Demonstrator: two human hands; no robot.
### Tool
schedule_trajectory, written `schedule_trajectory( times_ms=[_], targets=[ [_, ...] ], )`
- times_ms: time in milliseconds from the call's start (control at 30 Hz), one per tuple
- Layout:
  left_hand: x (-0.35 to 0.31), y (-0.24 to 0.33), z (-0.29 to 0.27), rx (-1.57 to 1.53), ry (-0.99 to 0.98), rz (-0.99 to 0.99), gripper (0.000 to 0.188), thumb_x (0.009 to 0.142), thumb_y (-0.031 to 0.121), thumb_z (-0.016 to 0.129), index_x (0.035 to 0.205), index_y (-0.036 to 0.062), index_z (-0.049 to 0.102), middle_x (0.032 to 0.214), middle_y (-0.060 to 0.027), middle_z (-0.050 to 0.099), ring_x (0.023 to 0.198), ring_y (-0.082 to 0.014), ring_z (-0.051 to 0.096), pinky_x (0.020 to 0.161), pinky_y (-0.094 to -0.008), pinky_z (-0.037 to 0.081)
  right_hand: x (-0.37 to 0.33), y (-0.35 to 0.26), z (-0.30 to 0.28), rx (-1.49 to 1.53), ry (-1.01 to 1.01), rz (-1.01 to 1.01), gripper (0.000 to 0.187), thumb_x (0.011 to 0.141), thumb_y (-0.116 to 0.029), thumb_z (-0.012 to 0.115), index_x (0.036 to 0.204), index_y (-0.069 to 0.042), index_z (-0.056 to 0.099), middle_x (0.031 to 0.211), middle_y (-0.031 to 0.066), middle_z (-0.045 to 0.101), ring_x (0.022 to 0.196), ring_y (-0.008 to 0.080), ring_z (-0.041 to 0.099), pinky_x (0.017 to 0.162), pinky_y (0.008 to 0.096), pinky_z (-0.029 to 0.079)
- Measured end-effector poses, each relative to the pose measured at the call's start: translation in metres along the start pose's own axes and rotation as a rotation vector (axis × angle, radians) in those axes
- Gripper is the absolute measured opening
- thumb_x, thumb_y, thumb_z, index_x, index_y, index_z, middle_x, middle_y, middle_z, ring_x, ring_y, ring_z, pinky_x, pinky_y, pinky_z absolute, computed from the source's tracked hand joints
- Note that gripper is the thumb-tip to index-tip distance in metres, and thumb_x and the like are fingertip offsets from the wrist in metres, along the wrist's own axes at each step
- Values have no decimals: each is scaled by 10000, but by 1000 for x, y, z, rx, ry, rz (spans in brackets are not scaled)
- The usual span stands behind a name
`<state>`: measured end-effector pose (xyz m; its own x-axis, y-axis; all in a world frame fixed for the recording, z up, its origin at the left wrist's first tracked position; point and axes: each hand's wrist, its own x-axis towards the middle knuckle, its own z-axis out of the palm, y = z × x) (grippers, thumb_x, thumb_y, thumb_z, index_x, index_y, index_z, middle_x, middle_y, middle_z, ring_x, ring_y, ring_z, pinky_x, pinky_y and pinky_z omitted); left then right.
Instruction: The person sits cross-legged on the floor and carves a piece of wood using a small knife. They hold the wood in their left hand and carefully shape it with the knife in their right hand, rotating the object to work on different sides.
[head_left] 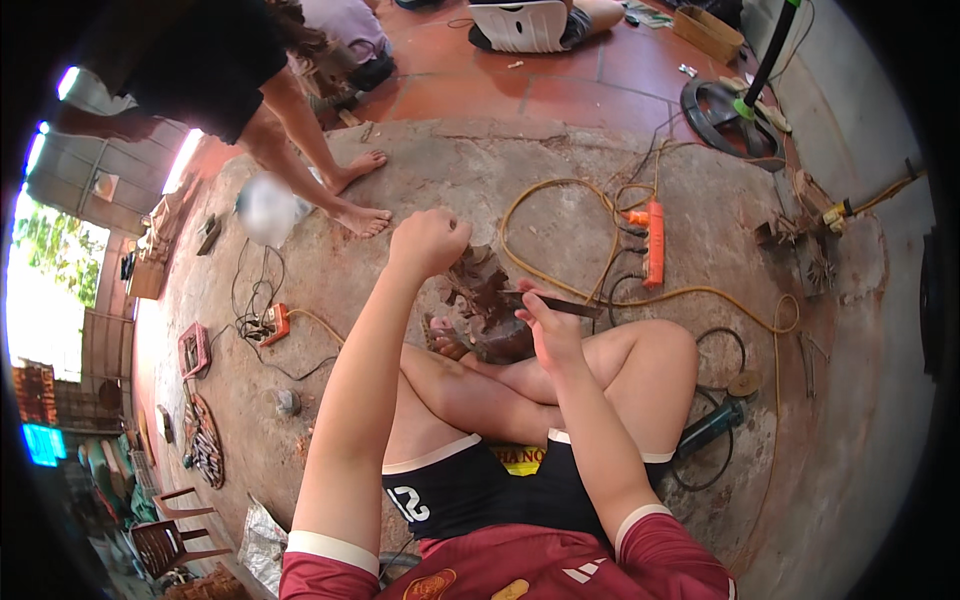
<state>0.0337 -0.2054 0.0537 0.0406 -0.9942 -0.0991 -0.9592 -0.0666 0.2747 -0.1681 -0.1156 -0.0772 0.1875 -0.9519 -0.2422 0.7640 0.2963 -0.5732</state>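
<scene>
A brown, intricately carved piece (480, 290), which looks like wood, stands between my crossed legs, over my feet. My left hand (430, 243) is closed in a fist at its upper left edge. What the fist grips is hidden from this side. At the carving's right side, my right hand (548, 325) is closed with thumb and fingers on a flat dark file-like tool (575, 306). The tool's left end meets the carving, and its other end sticks out to the right above my knee.
An orange power strip (654, 245) with a looping yellow cord lies ahead right. Another orange socket block (275, 324) with tangled black cables is at left. A barefoot person (300, 150) stands ahead left. A green power tool (712, 428) rests beside my right knee; metal tools (207, 440) lie left.
</scene>
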Motion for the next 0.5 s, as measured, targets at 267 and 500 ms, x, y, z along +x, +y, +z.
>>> schedule_trajectory(
  times_ms=[267,500],
  targets=[
    [-24,39,-3,63,21,0,322,809,310,521,796,51,711,791,-224,671,785,-423,649,732,-495,519,10,-10,4,-185,-74,-120,108,863,-10,727,949,-1,662,1346,202,557,1232,225,538,1041,336,428],
    [-32,38,2,34,89,72,331,787,332,545,698,39,670,706,-226,655,699,-421,651,659,-504,526,13,-20,6,-202,-114,-64,111,870,-6,717,953,15,646,1307,211,587,1203,228,567,1019,327,452]
  ],
)
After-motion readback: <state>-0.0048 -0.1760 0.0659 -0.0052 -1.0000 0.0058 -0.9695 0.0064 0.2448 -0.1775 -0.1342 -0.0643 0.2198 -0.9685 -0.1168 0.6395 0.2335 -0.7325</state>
